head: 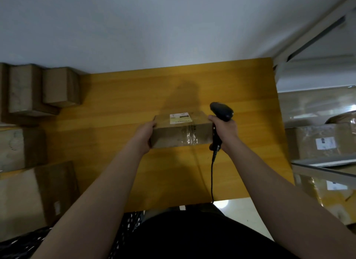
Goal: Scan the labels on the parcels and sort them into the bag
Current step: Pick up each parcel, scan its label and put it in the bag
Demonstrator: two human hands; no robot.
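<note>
Brown cardboard parcel (182, 130), white label (180, 118) uppermost, located at centre of table (125, 96). Its 9 o'clock end is gripped by the left hand (143, 135); at 3 o'clock a black scanner (221, 111) is clasped in the right hand (225, 129). Cartons (25, 89) are stacked at 9 o'clock.

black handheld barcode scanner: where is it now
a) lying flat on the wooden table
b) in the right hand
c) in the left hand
b: the right hand grips the black handheld barcode scanner beside the brown cardboard parcel.
</note>
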